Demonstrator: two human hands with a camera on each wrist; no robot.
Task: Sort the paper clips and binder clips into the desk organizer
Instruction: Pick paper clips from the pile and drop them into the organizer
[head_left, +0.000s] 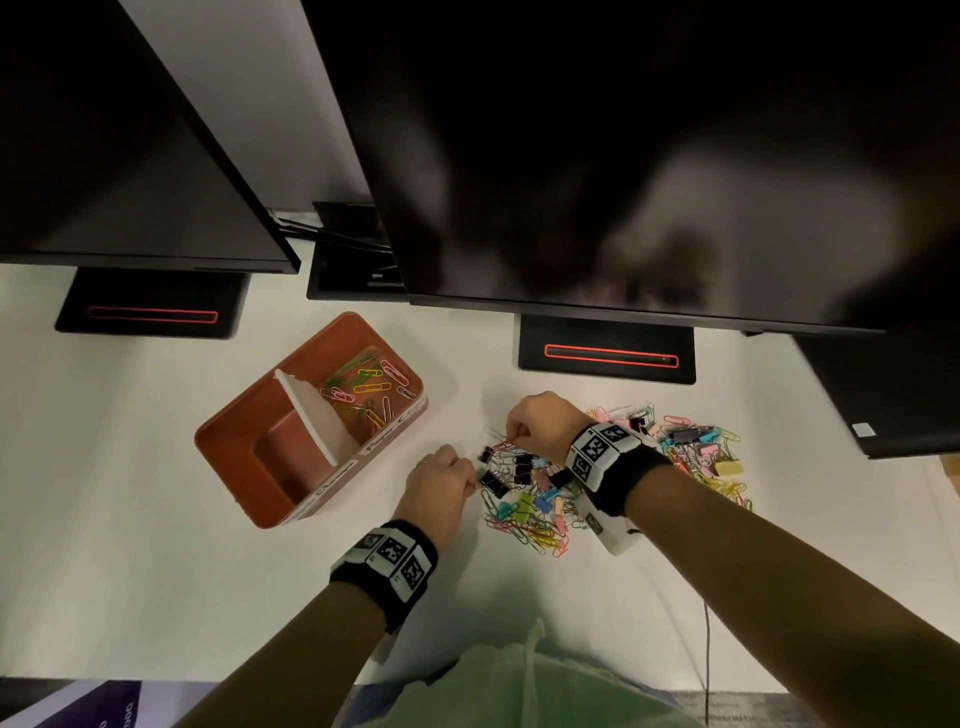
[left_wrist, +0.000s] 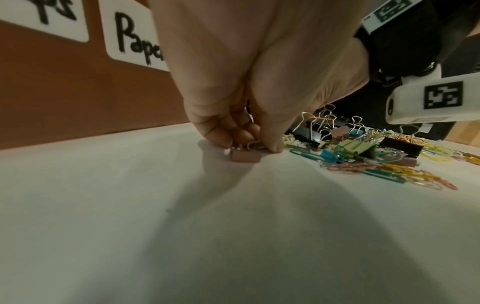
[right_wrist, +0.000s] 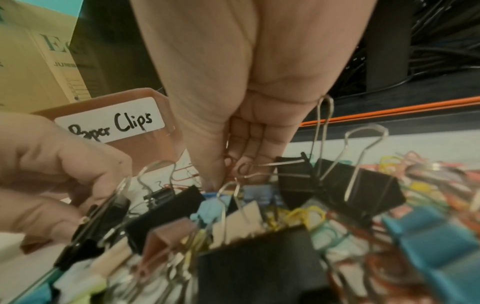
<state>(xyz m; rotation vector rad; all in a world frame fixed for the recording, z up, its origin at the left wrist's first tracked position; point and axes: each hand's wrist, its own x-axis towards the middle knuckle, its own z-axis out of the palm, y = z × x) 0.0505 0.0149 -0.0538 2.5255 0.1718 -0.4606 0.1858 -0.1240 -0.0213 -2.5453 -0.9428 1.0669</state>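
Left hand (left_wrist: 249, 86) pinches a small pink binder clip (left_wrist: 245, 157) against the desk, at the clip pile's (head_left: 540, 499) left edge. Right hand (right_wrist: 244, 102) pinches red paper clips (right_wrist: 228, 162) (count unclear). Desk organizer (head_left: 244, 436) sits left of both hands, long axis diagonal; its nearer compartment lies closest to the left hand.

A white desk (head_left: 156, 467) carries two dark monitors (head_left: 623, 156), each on a black base with a red-outlined slot (head_left: 611, 355). Between the monitors, a black cable tray (head_left: 353, 260) holds wires. Behind the desk rises a pale wall (head_left: 249, 78).
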